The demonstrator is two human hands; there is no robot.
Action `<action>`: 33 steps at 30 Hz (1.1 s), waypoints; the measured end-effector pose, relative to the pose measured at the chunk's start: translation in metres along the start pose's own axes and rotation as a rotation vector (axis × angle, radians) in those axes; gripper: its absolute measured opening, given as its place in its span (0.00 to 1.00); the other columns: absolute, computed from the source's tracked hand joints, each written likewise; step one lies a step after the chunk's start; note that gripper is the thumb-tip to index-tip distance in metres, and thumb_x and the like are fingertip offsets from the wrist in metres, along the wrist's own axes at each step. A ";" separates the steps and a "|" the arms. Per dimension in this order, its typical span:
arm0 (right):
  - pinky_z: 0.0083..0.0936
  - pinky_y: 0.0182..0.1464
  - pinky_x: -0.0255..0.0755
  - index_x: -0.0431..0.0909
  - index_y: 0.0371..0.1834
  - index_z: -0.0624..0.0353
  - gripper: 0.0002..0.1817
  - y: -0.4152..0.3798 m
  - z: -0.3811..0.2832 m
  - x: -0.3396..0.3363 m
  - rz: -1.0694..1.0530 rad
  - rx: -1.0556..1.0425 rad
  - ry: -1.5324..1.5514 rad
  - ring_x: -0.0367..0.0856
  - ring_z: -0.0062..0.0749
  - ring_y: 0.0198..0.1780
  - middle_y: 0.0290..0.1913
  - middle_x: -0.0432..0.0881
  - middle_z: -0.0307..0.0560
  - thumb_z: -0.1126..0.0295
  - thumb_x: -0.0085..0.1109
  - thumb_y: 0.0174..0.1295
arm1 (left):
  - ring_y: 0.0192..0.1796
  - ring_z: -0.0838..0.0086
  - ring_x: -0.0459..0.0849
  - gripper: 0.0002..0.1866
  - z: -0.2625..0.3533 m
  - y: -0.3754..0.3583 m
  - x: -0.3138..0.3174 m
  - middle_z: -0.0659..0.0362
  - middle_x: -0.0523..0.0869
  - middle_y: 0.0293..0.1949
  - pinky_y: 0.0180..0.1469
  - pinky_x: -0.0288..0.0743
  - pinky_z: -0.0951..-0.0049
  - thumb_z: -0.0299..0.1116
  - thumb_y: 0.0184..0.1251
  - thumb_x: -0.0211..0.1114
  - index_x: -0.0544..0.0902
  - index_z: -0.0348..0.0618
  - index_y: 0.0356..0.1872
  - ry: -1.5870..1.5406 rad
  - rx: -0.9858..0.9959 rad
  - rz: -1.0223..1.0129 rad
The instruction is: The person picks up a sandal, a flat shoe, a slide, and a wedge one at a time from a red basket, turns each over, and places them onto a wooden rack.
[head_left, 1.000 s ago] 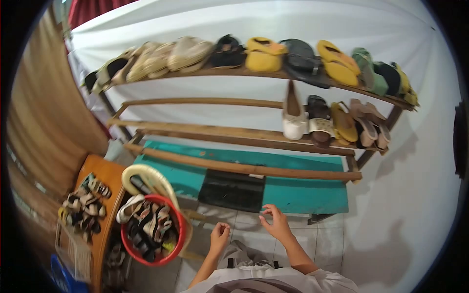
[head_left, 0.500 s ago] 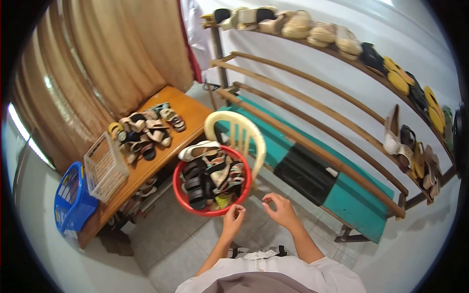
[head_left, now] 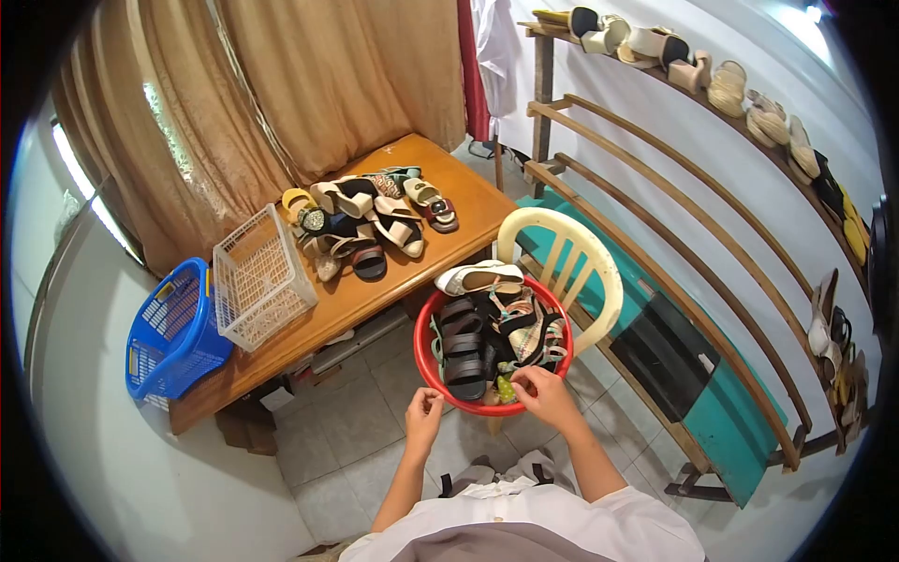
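Hanging at eleven o'clock, the left hand [head_left: 425, 417] has its fingers curled together, apparently empty; the right hand [head_left: 546, 398], toward one, has reached the red tub [head_left: 423, 351], its grip unclear. That puts the shoes [head_left: 463, 347] at twelve within reach, the rack [head_left: 543, 80] now off toward one.

From above, the way into the basin [head_left: 423, 351] is open, but a white shoe [head_left: 479, 278] lies across its far rim and the chair back [head_left: 611, 290] rises beyond. Floor [head_left: 354, 426] shows between basin and tabletop [head_left: 465, 183] (a slim passage), where a crate [head_left: 269, 317] bars the shoes [head_left: 398, 234] from the left.
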State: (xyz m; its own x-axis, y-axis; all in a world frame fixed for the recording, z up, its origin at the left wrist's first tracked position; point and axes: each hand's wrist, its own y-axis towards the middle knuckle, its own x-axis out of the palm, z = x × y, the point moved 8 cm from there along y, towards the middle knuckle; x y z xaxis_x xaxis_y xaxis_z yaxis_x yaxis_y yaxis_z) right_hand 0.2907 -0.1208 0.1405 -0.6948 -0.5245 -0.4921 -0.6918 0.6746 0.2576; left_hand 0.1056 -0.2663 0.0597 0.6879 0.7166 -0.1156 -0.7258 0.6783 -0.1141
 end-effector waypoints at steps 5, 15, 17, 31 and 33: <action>0.32 0.39 0.70 0.74 0.33 0.60 0.06 0.049 0.022 0.027 -0.089 -0.122 -0.035 0.77 0.43 0.36 0.31 0.77 0.50 0.73 0.58 0.52 | 0.25 0.88 0.71 0.04 -0.011 0.004 0.004 0.69 0.74 0.22 0.28 0.64 0.86 0.29 0.61 0.59 0.75 0.40 0.31 -0.043 -0.017 0.000; 0.38 0.54 0.65 0.70 0.45 0.57 0.19 0.196 0.147 0.078 -0.226 -0.161 -0.265 0.72 0.48 0.50 0.45 0.74 0.52 0.71 0.61 0.48 | 0.26 0.84 0.72 0.03 -0.027 0.018 -0.011 0.66 0.74 0.22 0.31 0.68 0.83 0.28 0.61 0.57 0.74 0.41 0.31 -0.063 -0.133 0.250; 0.35 0.56 0.64 0.67 0.51 0.61 0.29 0.224 0.175 0.091 -0.219 -0.243 -0.346 0.69 0.49 0.55 0.50 0.73 0.55 0.70 0.66 0.44 | 0.27 0.84 0.72 0.03 -0.031 0.019 -0.015 0.66 0.74 0.22 0.31 0.68 0.83 0.28 0.61 0.57 0.74 0.41 0.31 -0.035 -0.164 0.316; 0.41 0.55 0.65 0.61 0.59 0.55 0.34 0.315 0.280 0.154 -0.328 -0.052 -0.670 0.67 0.48 0.55 0.58 0.68 0.49 0.78 0.58 0.43 | 0.27 0.84 0.74 0.02 -0.057 0.047 0.042 0.65 0.76 0.25 0.32 0.70 0.83 0.27 0.62 0.57 0.75 0.40 0.34 -0.039 -0.209 0.395; 0.41 0.54 0.66 0.61 0.59 0.55 0.36 0.323 0.282 0.157 -0.339 -0.058 -0.713 0.67 0.49 0.54 0.57 0.68 0.47 0.76 0.63 0.42 | 0.28 0.84 0.74 0.02 -0.055 0.053 0.047 0.65 0.77 0.25 0.32 0.70 0.83 0.26 0.62 0.57 0.75 0.39 0.34 -0.020 -0.219 0.390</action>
State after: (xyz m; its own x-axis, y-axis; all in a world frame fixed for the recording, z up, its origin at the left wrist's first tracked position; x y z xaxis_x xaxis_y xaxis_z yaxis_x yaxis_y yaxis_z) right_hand 0.0140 0.1612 -0.0885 -0.1644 -0.2236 -0.9607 -0.8660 0.4990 0.0321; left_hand 0.0998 -0.2061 -0.0056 0.3608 0.9165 -0.1729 -0.9117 0.3076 -0.2723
